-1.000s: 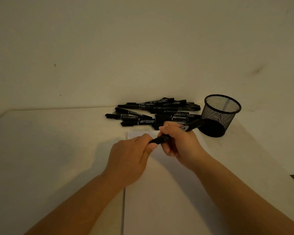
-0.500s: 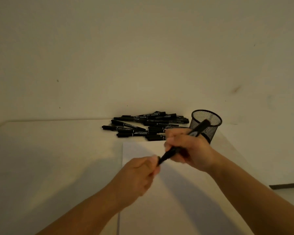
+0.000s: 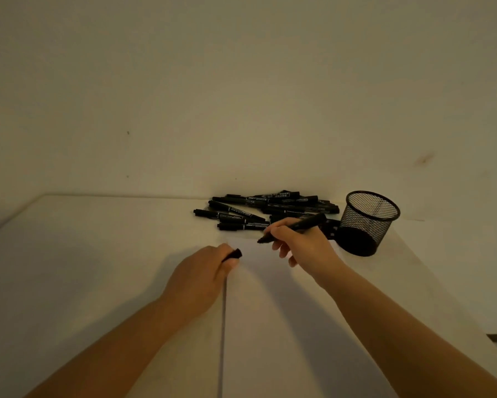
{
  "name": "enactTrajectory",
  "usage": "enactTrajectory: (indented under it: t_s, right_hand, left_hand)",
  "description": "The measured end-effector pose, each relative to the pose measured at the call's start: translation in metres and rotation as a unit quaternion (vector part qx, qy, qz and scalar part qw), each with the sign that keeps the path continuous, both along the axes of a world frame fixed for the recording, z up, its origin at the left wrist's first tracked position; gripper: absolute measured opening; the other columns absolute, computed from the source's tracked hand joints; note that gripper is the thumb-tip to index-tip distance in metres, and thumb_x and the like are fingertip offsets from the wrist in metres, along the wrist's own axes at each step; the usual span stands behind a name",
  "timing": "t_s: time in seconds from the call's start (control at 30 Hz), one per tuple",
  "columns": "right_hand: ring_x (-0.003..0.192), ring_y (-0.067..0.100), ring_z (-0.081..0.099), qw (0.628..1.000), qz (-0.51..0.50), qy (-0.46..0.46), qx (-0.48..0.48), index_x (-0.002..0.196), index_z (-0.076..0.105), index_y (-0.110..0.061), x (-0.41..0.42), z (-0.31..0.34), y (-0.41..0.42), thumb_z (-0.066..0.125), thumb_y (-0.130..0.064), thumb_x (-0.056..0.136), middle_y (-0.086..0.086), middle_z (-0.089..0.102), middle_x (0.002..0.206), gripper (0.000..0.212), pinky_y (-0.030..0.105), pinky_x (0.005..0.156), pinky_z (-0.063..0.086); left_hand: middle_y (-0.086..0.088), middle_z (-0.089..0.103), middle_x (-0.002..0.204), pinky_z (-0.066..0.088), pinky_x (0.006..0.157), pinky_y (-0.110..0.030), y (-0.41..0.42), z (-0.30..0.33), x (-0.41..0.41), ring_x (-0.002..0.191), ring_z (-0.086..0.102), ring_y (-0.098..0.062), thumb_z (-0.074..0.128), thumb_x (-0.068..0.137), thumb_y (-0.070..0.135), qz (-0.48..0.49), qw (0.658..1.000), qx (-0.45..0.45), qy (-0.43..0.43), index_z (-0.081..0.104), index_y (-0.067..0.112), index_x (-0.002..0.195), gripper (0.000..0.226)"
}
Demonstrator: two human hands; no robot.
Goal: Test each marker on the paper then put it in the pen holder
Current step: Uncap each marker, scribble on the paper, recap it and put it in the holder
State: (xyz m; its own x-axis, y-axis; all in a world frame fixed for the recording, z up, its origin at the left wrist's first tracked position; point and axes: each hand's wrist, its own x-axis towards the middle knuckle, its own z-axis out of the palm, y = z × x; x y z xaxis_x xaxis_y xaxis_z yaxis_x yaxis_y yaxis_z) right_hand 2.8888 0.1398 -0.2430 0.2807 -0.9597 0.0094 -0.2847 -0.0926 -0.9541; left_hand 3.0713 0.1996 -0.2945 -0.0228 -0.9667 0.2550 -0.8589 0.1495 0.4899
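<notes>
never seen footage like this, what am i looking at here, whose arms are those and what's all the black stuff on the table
There is no machine here. A person wears a camera on the head, so you look forward and down along their own two arms. The single current picture comes from that head camera.

The right hand holds an uncapped black marker, tip pointing down toward a white sheet of paper. The left hand pinches the small black cap in its fingers.

On the pale table, near the wall, lies a loose pile of black markers. To its right stands a black mesh pen holder; no marker shows above its rim. No ink mark is visible on the paper.
</notes>
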Motion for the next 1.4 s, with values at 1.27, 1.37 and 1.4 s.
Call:
enactTrajectory:
  t_s: [1.27, 1.37, 1.4]
  right_hand:
    - [0.049, 0.007, 0.055, 0.975, -0.173, -0.092, -0.108, 0.076, 0.056, -0.023, 0.024, -0.045, -0.025, 0.063, -0.022, 0.084, -0.003, 0.059, 0.057, 0.011, 0.02, 0.045, 0.047]
    - [0.041, 0.008, 0.049, 0.975, -0.113, -0.189, -0.033, 0.075, 0.062, -0.017, 0.021, -0.042, -0.023, 0.061, -0.018, 0.086, -0.004, 0.055, 0.048, 0.011, 0.021, 0.04, 0.043]
    - [0.039, 0.01, 0.046, 0.968, -0.096, -0.231, 0.005, 0.072, 0.063, -0.016, 0.022, -0.042, -0.022, 0.059, -0.019, 0.087, -0.002, 0.053, 0.046, 0.016, 0.023, 0.038, 0.04]
  left_hand:
    - [0.013, 0.044, 0.068, 0.03, 0.058, -0.025, 0.0, -0.003, 0.005, 0.064, 0.043, -0.006, 0.037, 0.094, 0.039, -0.064, 0.998, -0.001, 0.009, 0.047, 0.025, 0.083, 0.021]
    - [0.005, 0.058, 0.068, 0.04, 0.059, -0.028, -0.003, -0.003, 0.009, 0.06, 0.05, -0.008, 0.042, 0.092, 0.038, -0.029, 0.995, 0.004, 0.095, 0.056, 0.022, 0.083, 0.023]
    - [0.003, 0.063, 0.073, 0.045, 0.063, -0.032, -0.004, -0.003, 0.011, 0.063, 0.054, -0.01, 0.043, 0.092, 0.038, -0.023, 0.994, 0.005, 0.107, 0.059, 0.022, 0.084, 0.023]
